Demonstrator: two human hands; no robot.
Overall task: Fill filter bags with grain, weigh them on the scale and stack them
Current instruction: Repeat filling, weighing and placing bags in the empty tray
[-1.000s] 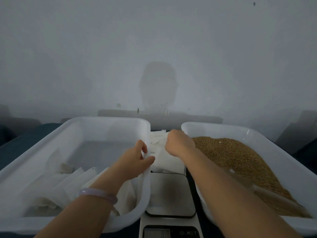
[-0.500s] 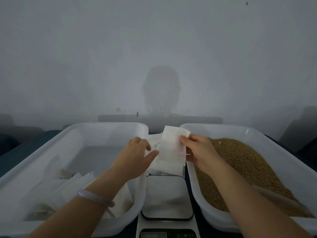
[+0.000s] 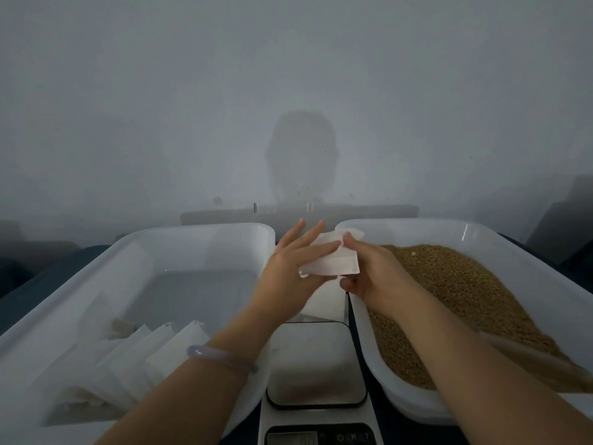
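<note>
Centre of frame, just above the scale (image 3: 316, 361): empty filter bag (image 3: 330, 263) between both hands. Right hand (image 3: 375, 274) grip pinching its lower edge; left hand (image 3: 285, 271) grip thumb in front, straight fingers behind. Likely opening it. Next: spreading the mouth, scooping grain (image 3: 465, 290), right.
</note>
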